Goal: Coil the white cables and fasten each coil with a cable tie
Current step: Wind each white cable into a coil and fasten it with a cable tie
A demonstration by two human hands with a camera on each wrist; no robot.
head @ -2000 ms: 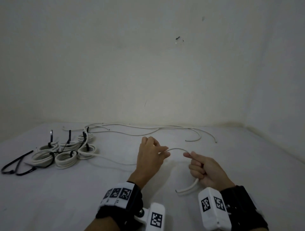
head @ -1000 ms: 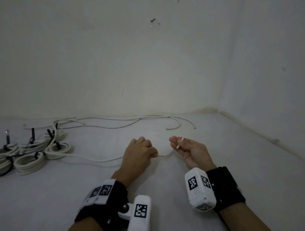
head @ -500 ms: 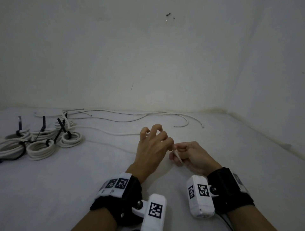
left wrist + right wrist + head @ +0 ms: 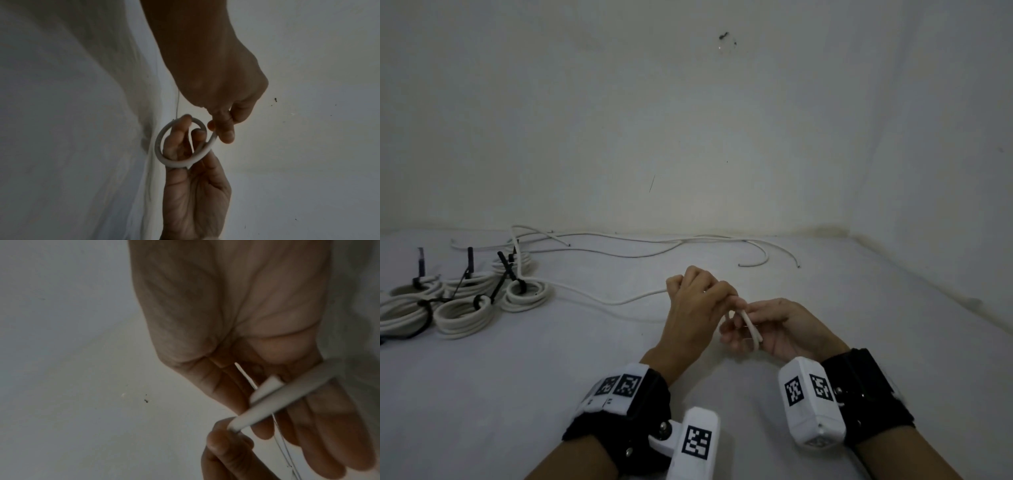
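Head view: both hands meet low centre over the white floor; left hand has fingers curled, pinching the white cable where it comes in from the left; right hand palm-up w/ fingers curled round the first small loop of it. Finished coils sit well apart at far left, each w/ a black cable tie sticking up; more loose cables lie along the wall base. Wrist units carry black/white square marker codes only, no readable text or brand. Left wrist view: hand at top is the left hand, thumb and forefinger pinched on the cable; right hand below, loop ringed round its fingers, about one turn, cut end near the palm. Right wrist view: blurred and close; cable end lies across the right hand's fingers, left thumb pressing the cable from below. Judgement: step = start of coiling a fresh cable, barely one turn done, tie not yet in hand. Next calls for left to feed slack and lay further turns same size as the first, right keeping the turns pinched so they don't spring open; most of the length trails on the floor, may snag on the tied coils
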